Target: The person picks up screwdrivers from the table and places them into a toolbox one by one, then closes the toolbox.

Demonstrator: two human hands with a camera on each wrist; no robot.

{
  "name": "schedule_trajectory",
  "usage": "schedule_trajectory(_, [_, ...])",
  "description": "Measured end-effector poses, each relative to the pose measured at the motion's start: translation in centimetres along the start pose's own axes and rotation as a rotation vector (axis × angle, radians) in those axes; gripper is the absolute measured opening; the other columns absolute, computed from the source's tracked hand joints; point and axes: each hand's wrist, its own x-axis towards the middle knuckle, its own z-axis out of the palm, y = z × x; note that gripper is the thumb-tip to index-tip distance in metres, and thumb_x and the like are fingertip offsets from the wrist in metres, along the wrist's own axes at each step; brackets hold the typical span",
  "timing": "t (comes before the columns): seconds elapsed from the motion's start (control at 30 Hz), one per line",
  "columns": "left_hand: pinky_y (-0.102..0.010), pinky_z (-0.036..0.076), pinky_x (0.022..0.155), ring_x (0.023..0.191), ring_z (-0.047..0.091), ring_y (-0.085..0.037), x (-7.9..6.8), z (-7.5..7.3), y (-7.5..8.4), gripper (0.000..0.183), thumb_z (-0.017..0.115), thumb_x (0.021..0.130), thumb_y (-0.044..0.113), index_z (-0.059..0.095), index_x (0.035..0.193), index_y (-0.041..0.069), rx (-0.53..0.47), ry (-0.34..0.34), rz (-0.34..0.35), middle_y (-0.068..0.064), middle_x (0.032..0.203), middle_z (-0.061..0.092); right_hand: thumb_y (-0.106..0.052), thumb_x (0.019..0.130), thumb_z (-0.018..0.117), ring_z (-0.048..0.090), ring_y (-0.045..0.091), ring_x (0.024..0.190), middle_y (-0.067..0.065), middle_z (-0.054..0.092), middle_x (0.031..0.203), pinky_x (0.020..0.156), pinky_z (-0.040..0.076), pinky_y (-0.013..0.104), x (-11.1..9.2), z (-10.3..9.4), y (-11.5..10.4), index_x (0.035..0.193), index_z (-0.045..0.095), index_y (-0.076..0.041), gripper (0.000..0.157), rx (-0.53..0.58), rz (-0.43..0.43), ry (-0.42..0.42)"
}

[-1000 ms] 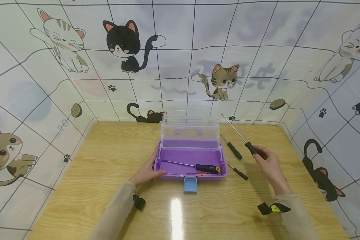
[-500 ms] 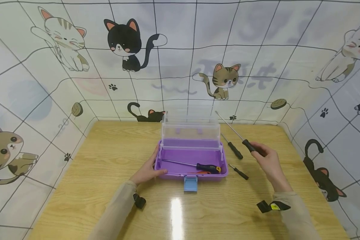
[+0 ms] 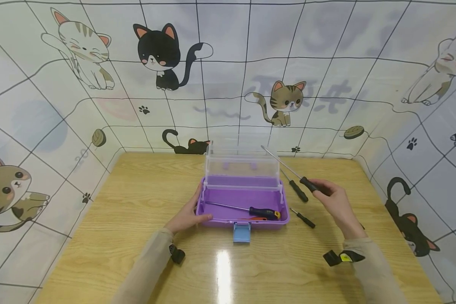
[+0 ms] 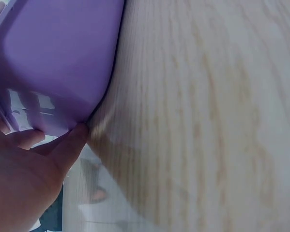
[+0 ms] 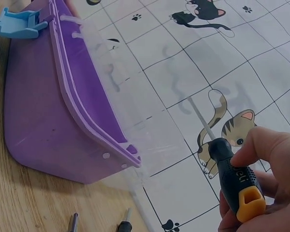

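A purple toolbox (image 3: 220, 224) stands on the table, its clear lid (image 3: 243, 169) raised and its blue latch (image 3: 242, 233) hanging down in front. My left hand (image 3: 186, 217) grips its left end, thumb at the front corner; in the left wrist view the fingertips press the purple wall (image 4: 57, 53). Inside lie a screwdriver (image 3: 264, 213) with a black and yellow handle and an orange-red item (image 3: 257, 218), partly hidden by the front rim. My right hand (image 3: 338, 204) holds a long screwdriver (image 5: 227, 169) by its black and yellow handle, shaft pointing up and left toward the lid.
To the right of the box lie a medium black-handled screwdriver (image 3: 298, 191) and a small one (image 3: 305, 220) on the wooden table (image 3: 137, 181). A white cloth backdrop (image 3: 228, 84) printed with cats rises behind and on both sides.
My right hand has moved left with the long screwdriver, whose tip now overlaps the clear lid in the head view. The left hand and the toolbox have stayed in place.
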Motion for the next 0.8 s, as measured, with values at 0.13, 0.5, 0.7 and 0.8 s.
schedule_trajectory(0.13, [-0.056,0.024,0.109,0.141,0.014,-0.042,0.0,0.0,0.0,0.109,0.074,0.084,0.011,-0.008,0.155,0.019,0.003,0.005,-0.001,-0.014,0.159,-0.006,0.001,0.093,0.057,0.054,0.000,0.091,0.007,0.059,0.112,0.074,0.048,0.014,0.3,0.1,0.0,0.128,0.055,0.010,0.036,0.014,-0.017,-0.023])
schedule_trajectory(0.5, [-0.056,0.026,0.108,0.140,0.016,-0.044,0.0,0.1,-0.1,0.110,0.075,0.083,0.012,-0.008,0.155,0.013,0.016,0.009,-0.003,-0.018,0.159,-0.005,0.006,0.091,0.057,0.056,0.006,0.096,0.027,0.056,0.123,0.075,0.048,0.016,0.6,0.9,-0.8,0.128,0.056,0.009,0.037,0.034,-0.079,-0.132])
schedule_trajectory(0.7, [-0.056,0.027,0.108,0.140,0.016,-0.044,0.1,0.0,-0.1,0.109,0.075,0.084,0.013,-0.008,0.155,0.016,0.009,0.000,-0.006,-0.016,0.159,-0.006,0.005,0.091,0.058,0.057,0.010,0.094,0.025,0.055,0.125,0.074,0.050,0.021,0.7,1.4,-1.3,0.127,0.057,0.006,0.036,0.046,-0.058,-0.191])
schedule_trajectory(0.8, [-0.055,0.027,0.108,0.140,0.016,-0.044,0.1,0.0,0.0,0.108,0.074,0.084,0.013,-0.008,0.155,0.015,0.012,0.000,-0.009,-0.016,0.159,-0.006,0.004,0.092,0.057,0.058,0.015,0.095,0.023,0.055,0.125,0.075,0.051,0.024,0.8,1.6,-1.3,0.127,0.058,0.004,0.035,0.056,-0.040,-0.229])
